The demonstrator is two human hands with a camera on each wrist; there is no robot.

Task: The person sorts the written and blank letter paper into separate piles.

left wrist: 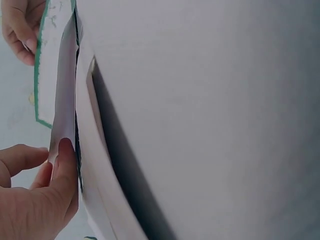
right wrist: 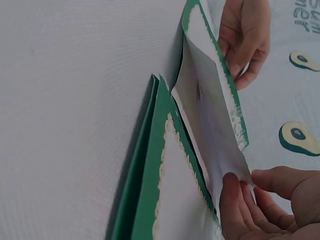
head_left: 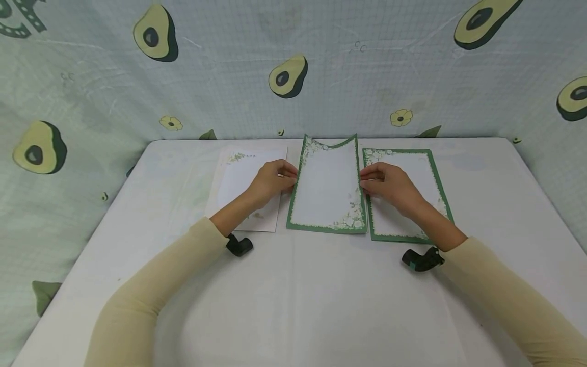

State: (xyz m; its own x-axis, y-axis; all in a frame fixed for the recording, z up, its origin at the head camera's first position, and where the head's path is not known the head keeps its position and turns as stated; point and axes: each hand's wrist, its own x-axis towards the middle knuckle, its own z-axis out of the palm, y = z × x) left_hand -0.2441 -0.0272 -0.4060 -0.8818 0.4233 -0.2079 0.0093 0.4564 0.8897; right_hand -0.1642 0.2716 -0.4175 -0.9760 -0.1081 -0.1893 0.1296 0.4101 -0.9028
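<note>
A sheet of paper with a green, flowered border (head_left: 326,188) is held up in the middle of the head view, its top edge bowed. My left hand (head_left: 272,183) pinches its left edge and my right hand (head_left: 390,183) its right edge. In the left wrist view, thumb and fingers of the left hand (left wrist: 42,192) meet at the edge of the curved sheet (left wrist: 65,100). The right wrist view has the right hand (right wrist: 272,205) gripping the opposite edge, with the sheet's pale back (right wrist: 215,110) curling between both hands.
Under the right forearm lies a stack of similar green-bordered paper (head_left: 403,199). To the left, white paper with small floral prints (head_left: 234,188) rests on the white table (head_left: 293,295). A curtain printed with avocados (head_left: 220,92) hangs behind. Black wrist devices (head_left: 422,259) sit under both wrists.
</note>
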